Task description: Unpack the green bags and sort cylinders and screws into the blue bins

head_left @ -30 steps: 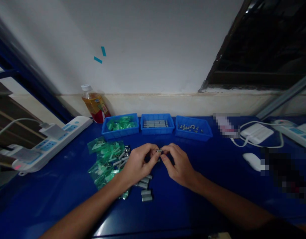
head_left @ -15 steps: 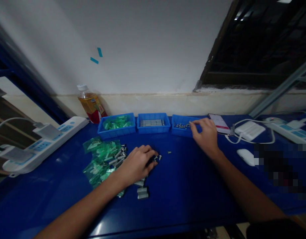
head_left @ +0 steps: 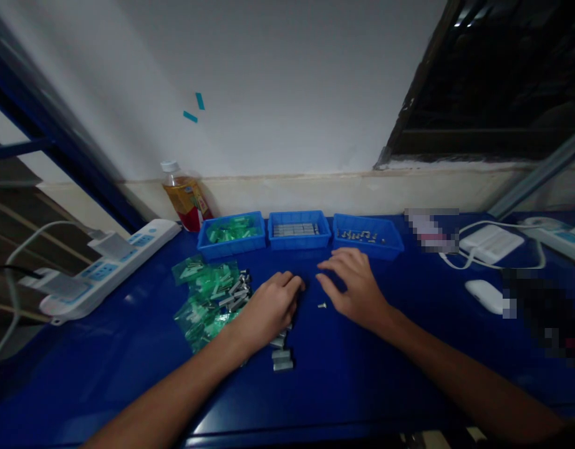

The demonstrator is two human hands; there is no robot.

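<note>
My left hand rests over the blue tabletop with its fingers curled together; what they hold, if anything, is hidden. My right hand hovers to the right of it, thumb and fingers apart and nothing between them. Below its thumb lies a single small screw. Short grey metal blocks lie just in front of my left hand, partly covered by it. To the left are a pile of loose metal pieces and green plastic bags with small parts inside. Behind my right hand, a blue tray contains several screws.
Another blue tray holds metal blocks in rows, and a third tray holds green bags. A drink bottle and a power strip stand left. A white charger, cables and a white mouse-shaped object lie right.
My right hand has moved from the screw tray down and left toward my left hand, and its fingers have spread. The screws beside my left hand's fingertips no longer show. The view has shifted slightly.
</note>
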